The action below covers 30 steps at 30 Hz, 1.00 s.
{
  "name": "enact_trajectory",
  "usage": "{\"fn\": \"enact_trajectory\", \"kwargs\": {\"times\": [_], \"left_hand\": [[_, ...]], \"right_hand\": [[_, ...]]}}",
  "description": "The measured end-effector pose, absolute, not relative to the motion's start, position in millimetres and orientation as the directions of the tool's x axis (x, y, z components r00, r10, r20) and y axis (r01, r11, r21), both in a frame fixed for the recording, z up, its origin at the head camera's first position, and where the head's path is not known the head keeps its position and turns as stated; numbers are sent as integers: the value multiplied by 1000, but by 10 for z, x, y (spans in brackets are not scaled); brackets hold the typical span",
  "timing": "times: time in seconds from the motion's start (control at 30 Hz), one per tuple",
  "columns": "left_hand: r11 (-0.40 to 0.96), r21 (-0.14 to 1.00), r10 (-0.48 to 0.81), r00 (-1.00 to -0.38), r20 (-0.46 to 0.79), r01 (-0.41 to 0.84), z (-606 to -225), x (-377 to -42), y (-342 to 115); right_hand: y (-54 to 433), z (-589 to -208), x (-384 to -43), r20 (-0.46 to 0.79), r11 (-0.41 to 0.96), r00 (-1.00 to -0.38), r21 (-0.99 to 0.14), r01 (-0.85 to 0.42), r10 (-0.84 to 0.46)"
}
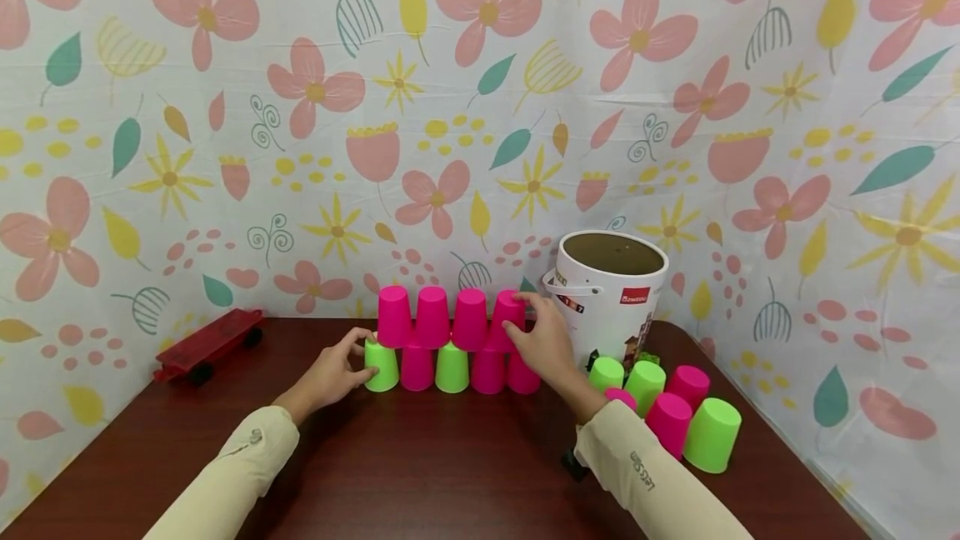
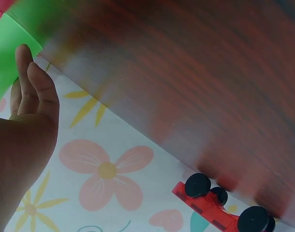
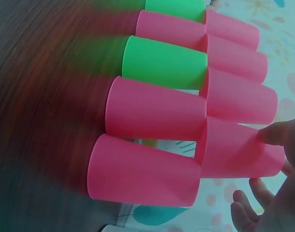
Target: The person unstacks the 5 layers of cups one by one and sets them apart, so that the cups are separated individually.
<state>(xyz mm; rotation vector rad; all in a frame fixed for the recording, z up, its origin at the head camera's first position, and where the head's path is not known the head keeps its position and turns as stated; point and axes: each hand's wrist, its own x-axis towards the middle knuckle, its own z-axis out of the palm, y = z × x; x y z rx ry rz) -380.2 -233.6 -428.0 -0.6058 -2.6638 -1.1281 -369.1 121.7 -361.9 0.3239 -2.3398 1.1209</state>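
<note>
Upside-down cups stand in two tiers at the back of the table. The bottom row mixes green and pink cups; the upper row is several pink cups across the gaps. My right hand (image 1: pixel 546 342) pinches the rightmost upper pink cup (image 3: pixel 239 150), thumb on the near side and fingers behind; it sits on the pink cups (image 3: pixel 145 171) beneath. At the row's left end, my left hand (image 1: pixel 332 373) touches the green cup (image 1: pixel 382 369) with fairly straight fingers. Part of that cup shows beside the fingers in the left wrist view.
More upside-down green and pink cups (image 1: pixel 712 436) stand at the right, partly behind the right forearm. Behind them is a white bucket (image 1: pixel 600 307) with a handle. A red toy skateboard-like cart (image 1: pixel 210 344) with black wheels lies far left. A flowered cloth hangs behind.
</note>
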Motion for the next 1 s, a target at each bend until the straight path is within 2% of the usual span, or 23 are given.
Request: {"fn": "enact_trajectory", "kwargs": {"times": [0.4,0.53,0.77,1.0], "left_hand": [[611,655,304,-896,325,445,-4313,-3789,-2334],[604,651,316,-888,333,459,-4307,-3792,-2327],[611,637,312,-883,351,469,-4280,-3792,-2336],[610,635,312,-880,357,474,-4253,-3786,-2348]], "right_hand": [[1272,-3691,-3651,552,562,-834,-685,-463,-15],[1345,-3726,-3586,592,543,-806,-673,-502,-12],[1472,-3741,-3392,676,553,-734,-586,-592,-70],[1622,-3732,-3172,642,554,-759,-593,-584,-113]]}}
